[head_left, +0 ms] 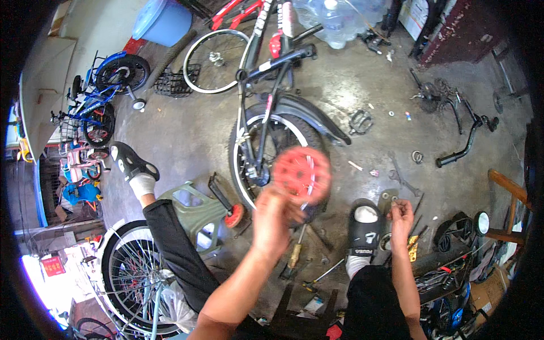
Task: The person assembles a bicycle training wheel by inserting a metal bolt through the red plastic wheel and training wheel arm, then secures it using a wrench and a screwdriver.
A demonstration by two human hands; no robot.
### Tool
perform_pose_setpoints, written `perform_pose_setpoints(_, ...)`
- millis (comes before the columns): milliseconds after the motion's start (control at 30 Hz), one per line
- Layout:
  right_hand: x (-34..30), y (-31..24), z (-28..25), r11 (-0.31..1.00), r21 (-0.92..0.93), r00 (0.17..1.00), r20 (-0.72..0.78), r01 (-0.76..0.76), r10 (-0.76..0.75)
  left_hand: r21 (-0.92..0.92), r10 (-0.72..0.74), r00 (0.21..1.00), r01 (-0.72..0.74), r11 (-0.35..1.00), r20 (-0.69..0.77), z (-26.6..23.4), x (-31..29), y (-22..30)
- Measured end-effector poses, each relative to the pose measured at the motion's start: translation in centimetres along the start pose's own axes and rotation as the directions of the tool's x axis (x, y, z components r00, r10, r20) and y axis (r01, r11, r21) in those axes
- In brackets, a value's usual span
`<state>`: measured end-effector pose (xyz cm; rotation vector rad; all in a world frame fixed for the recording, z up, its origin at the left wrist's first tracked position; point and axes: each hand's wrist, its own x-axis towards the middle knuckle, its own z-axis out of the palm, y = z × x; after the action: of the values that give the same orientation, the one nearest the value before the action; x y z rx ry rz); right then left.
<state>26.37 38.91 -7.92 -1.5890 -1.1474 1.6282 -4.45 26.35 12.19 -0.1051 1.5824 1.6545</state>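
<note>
My left hand (275, 218) grips a red disc with holes (302, 174) at its lower left edge; motion blurs the disc and the fingertips. The disc is above the lower right part of a bicycle wheel (241, 181), hiding some of it. My right hand (401, 216) is low beside my right shoe (362, 229), its fingers pinched together. Whatever they hold, if anything, is too small to make out. Small metal rings (386, 196) lie just beyond those fingertips. A green stool (195, 212) bears a dark bar-shaped part with a red round end (233, 216).
Ahead lies a bicycle frame (277, 73) with a black mudguard (317, 116). A pedal (360, 121), wrenches (403, 180) and a crank assembly (436, 96) lie on the floor. Left stand a blue bicycle (105, 93) and a spoked wheel (133, 260). A yellow-handled screwdriver (294, 256) lies near me.
</note>
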Motion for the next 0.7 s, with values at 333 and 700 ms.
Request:
perform_pose_setpoints(333, -0.4, -0.4, 5.0, 1.000, 0.021, 1.000, 0.016, 0.015, -0.015, -0.104, -0.112, 0.781, 0.061, 0.993, -0.614, -24.8, 16.0, 1.0)
perform_pose_setpoints(700, 0.2, -2.1, 5.5, 0.987, -0.147, 0.997, 0.038, 0.071, -0.066, 0.012, 0.039, 0.892, -0.037, 0.999, -0.450, -25.0, 22.9, 10.9)
